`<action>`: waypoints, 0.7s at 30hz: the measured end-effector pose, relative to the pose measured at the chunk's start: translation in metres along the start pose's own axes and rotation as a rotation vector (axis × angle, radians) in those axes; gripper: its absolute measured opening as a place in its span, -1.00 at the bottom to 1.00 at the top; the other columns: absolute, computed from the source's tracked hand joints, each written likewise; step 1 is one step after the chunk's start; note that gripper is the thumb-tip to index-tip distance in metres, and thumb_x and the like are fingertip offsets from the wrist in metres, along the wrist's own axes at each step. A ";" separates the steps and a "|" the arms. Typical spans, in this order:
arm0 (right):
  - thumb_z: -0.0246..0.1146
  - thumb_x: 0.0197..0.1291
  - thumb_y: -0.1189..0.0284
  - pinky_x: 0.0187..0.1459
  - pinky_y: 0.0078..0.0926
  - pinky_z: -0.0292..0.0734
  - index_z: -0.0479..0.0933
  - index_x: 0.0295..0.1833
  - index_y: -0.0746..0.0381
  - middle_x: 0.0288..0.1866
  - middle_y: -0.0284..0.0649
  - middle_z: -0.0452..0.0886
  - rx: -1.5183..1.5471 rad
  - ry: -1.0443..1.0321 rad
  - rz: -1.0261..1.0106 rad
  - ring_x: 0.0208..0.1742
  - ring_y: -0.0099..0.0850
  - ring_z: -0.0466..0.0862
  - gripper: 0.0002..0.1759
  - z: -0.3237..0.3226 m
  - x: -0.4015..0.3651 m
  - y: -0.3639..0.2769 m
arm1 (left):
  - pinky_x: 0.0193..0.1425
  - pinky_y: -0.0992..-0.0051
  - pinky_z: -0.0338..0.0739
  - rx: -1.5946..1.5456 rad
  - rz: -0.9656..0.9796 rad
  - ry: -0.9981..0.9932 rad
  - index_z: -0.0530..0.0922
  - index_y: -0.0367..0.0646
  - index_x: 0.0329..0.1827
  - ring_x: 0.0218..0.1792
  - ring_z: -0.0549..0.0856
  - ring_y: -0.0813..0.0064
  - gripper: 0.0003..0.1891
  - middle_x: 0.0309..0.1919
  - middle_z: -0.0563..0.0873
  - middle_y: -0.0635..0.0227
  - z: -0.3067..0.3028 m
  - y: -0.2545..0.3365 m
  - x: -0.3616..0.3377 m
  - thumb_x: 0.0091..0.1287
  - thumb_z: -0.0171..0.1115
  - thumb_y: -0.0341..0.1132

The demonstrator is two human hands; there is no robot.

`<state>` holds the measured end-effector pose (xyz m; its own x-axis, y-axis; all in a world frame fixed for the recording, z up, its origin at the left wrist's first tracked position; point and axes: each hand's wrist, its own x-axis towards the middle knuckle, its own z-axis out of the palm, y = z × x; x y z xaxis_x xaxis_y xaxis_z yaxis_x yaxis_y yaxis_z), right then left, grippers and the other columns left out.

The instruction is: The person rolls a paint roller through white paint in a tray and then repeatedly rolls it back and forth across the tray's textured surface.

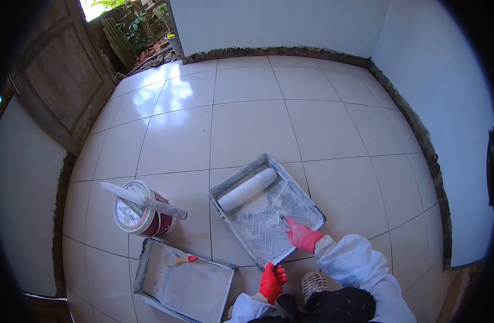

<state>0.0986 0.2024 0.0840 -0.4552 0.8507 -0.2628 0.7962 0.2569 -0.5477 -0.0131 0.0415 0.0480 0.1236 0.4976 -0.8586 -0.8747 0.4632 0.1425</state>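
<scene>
A paint roller (248, 189) with a white sleeve lies in the deep end of a grey paint tray (306, 200) with a zigzag-ribbed floor. My right hand (302, 235), in a pink-red glove, is closed round the roller's handle over the tray's right part. Just at the tray's near corner is my left hand (272, 282), in a red glove, its fingers curled; whether it grips the rim is hard to tell. A second tray (195, 290) to the left holds a brush (181, 259) with a red-tipped handle.
Behind the second tray, a paint bucket (159, 220) carries a long white-stained paddle (144, 201) across its lid. A wooden door (64, 70) stands at the left by an opening with plants (136, 32). Pale walls (279, 24) edge the tiled floor (252, 126). My shoe (314, 283) is near the tray.
</scene>
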 end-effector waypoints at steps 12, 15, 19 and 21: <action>0.17 0.05 0.23 -0.37 -0.24 0.43 0.42 -0.22 0.27 -0.47 0.04 0.52 0.220 -0.027 0.113 -0.40 -0.04 0.55 -0.68 -0.078 -0.091 -0.009 | -0.56 0.49 0.39 -0.016 0.003 0.029 0.44 -0.21 -0.33 -0.61 0.47 0.43 -0.62 -0.59 0.50 0.33 0.002 -0.001 0.000 0.31 -0.14 -0.03; 0.23 0.00 0.29 -0.38 -0.31 0.42 0.42 -0.23 0.28 -0.50 -0.01 0.51 0.273 0.067 0.091 -0.44 -0.12 0.54 -0.69 -0.090 -0.097 -0.011 | -0.58 0.50 0.37 -0.039 0.017 0.022 0.44 -0.21 -0.33 -0.62 0.46 0.44 -0.62 -0.60 0.50 0.33 0.004 0.000 -0.003 0.31 -0.13 -0.04; 0.27 -0.05 0.34 -0.38 -0.34 0.43 0.41 -0.23 0.27 -0.49 -0.05 0.52 0.227 0.083 -0.005 -0.45 -0.15 0.55 -0.69 -0.131 -0.088 -0.022 | -0.60 0.52 0.34 -0.060 0.026 0.032 0.44 -0.21 -0.35 -0.63 0.44 0.46 -0.63 -0.62 0.49 0.35 0.002 0.002 -0.002 0.31 -0.12 -0.04; 0.27 -0.06 0.37 -0.38 -0.34 0.44 0.41 -0.23 0.25 -0.47 -0.07 0.52 0.118 0.122 -0.044 -0.43 -0.14 0.56 -0.71 -0.152 -0.083 -0.030 | -0.61 0.53 0.31 -0.049 0.054 0.035 0.44 -0.21 -0.37 -0.64 0.43 0.48 -0.63 -0.63 0.47 0.36 -0.001 0.010 -0.002 0.30 -0.11 -0.04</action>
<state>0.1730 0.1935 0.2433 -0.4312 0.8909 -0.1425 0.7213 0.2455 -0.6477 -0.0229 0.0440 0.0506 0.0598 0.4943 -0.8672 -0.9017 0.3995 0.1656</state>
